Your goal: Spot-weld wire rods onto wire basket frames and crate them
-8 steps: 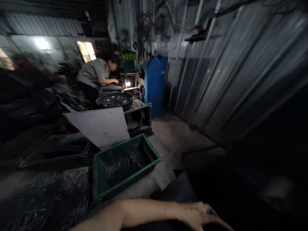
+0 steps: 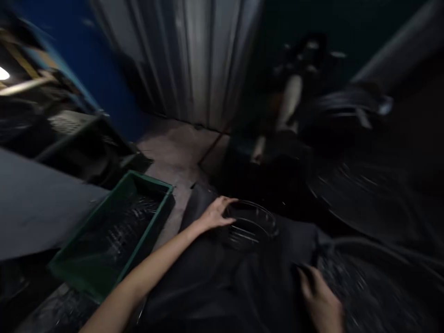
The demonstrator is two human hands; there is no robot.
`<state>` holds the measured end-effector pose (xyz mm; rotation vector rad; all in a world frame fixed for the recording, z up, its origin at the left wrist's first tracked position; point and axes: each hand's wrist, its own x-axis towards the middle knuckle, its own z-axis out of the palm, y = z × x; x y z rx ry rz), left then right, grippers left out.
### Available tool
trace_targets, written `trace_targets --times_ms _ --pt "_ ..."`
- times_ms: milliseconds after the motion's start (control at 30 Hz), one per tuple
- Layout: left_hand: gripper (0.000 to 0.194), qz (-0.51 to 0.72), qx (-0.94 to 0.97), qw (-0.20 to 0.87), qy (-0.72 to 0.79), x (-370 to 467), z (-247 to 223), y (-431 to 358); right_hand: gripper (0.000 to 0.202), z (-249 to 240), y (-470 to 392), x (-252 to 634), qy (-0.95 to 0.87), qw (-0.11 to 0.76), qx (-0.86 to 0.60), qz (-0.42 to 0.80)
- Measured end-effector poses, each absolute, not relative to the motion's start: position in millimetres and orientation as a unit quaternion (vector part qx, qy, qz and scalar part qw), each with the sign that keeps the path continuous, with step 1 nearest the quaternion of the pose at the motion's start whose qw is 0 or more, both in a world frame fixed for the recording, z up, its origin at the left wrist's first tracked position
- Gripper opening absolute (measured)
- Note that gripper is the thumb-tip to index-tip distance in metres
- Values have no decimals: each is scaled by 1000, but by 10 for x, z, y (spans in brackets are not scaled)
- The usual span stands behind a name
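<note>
My left hand (image 2: 217, 215) reaches forward over the dark cloth on my lap. Its thumb and fingers grip the near-left edge of a round, dark, wire-like thing (image 2: 244, 238) with shiny rings. Blur hides its exact kind. At the lower right, my right hand (image 2: 322, 298) has thumb and forefinger apart, with no object visible between them. It is beside a wide round tub (image 2: 367, 243) that holds many small dark shiny pieces (image 2: 360, 286).
A green crate (image 2: 152, 231) with thin metal pieces stands on the floor to the left. Near it are a pale board (image 2: 41, 203) and a blue cabinet (image 2: 93, 55). A dark machine (image 2: 291, 101) stands ahead, beside a corrugated wall (image 2: 194, 60).
The view has swung right and down. My right hand, the round wire-like thing and the tub have come into view. The co-worker is out of sight.
</note>
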<state>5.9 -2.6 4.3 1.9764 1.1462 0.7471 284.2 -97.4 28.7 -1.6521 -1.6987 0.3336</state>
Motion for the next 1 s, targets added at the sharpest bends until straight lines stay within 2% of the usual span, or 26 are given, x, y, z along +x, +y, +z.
trace_targets --times_ms 133,300,400,533,600,833,1000 --pt "55 332 781 310 428 160 66 21 28 334 -1351 3024 -614 369 -681 153" --pt "53 341 811 250 405 249 365 116 18 759 -755 2650 -678 374 -570 273" --pt "53 337 825 222 397 268 537 220 21 878 -380 2448 -762 350 -515 176" --pt "54 352 831 197 384 226 674 325 31 847 -98 2398 -856 227 -464 -15" --pt "54 359 827 194 387 197 709 374 32 850 -7 2421 -882 203 -419 -69" --pt "56 401 804 213 383 197 739 636 32 959 289 2443 -886 235 -335 -216" --pt "55 413 800 219 376 236 701 823 30 910 420 2450 -877 239 -343 -238"
